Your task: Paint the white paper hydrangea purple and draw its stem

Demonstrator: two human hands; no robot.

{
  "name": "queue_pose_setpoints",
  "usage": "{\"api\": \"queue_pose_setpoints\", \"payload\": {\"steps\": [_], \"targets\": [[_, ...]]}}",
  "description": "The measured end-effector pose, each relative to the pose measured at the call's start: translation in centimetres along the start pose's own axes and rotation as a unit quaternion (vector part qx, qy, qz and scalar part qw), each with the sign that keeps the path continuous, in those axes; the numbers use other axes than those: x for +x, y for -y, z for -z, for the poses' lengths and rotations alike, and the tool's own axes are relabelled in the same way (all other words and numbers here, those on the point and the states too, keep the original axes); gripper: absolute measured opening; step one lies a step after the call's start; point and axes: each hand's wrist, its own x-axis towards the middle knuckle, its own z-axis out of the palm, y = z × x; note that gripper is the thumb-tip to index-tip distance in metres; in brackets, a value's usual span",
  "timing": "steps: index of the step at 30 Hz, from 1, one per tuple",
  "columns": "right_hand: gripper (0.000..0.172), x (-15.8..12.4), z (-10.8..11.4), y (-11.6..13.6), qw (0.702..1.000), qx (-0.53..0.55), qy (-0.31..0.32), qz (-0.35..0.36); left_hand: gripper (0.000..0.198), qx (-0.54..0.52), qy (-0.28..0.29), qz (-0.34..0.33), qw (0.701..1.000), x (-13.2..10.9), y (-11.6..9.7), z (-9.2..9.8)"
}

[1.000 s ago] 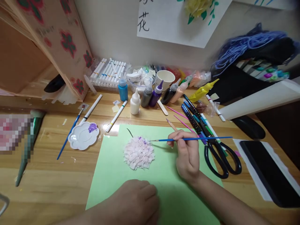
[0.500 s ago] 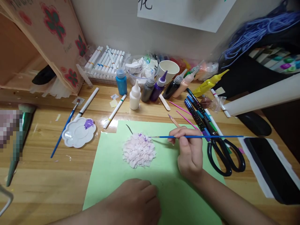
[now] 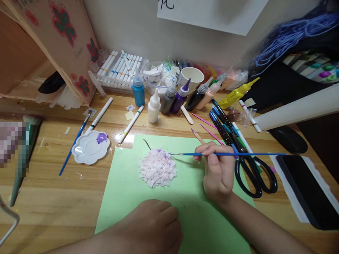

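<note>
My right hand (image 3: 218,169) is closed around a thin blue paintbrush (image 3: 249,154), held nearly level. The brush tip points left and is at the right edge of a round clump of crumpled pale pink paper (image 3: 157,171), which has a few purple paint marks near its top. The clump lies on a green sheet of paper (image 3: 124,197), with a short dark curved line above it. My left hand (image 3: 160,220) rests on the lower part of the sheet with its fingers curled under; the fingertips are hidden.
Left of the sheet lie a white flower-shaped palette (image 3: 91,155) with purple paint and a second paintbrush (image 3: 71,151). Paint bottles (image 3: 154,106) line the back. Black-handled scissors (image 3: 249,176), patterned pens (image 3: 222,127) and a phone (image 3: 312,190) lie to the right.
My right hand and the brush have shifted slightly right, the tip drawing back a little along the clump's edge. My left hand stays in place. The view has moved slightly.
</note>
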Motion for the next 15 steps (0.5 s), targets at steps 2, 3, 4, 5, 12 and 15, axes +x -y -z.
{"api": "queue_pose_setpoints", "payload": {"steps": [2,3,4,5,12,15], "targets": [[0.014,-0.04,0.03,0.00,1.000,-0.013,0.011,-0.006,0.020,0.001,0.007,0.003,1.000,0.08,-0.07,0.01],[0.014,-0.07,0.04,-0.01,1.000,-0.016,0.007,-0.010,0.020,0.000,0.010,0.002,1.000,0.11,-0.13,0.02],[0.014,-0.09,0.05,-0.02,1.000,-0.014,-0.003,-0.013,0.020,0.000,0.010,0.000,1.000,0.12,-0.19,0.03],[0.014,-0.10,0.06,-0.03,1.000,-0.007,-0.014,-0.012,0.021,0.002,0.009,-0.002,1.000,0.13,-0.24,0.05],[0.013,-0.04,0.05,-0.01,1.000,-0.004,-0.007,-0.006,0.020,-0.005,0.010,0.006,1.000,-0.01,-0.10,0.21],[0.012,-0.04,0.08,0.01,1.000,-0.004,-0.024,-0.005,0.020,-0.003,0.013,0.004,1.000,0.02,-0.06,0.17]]}}
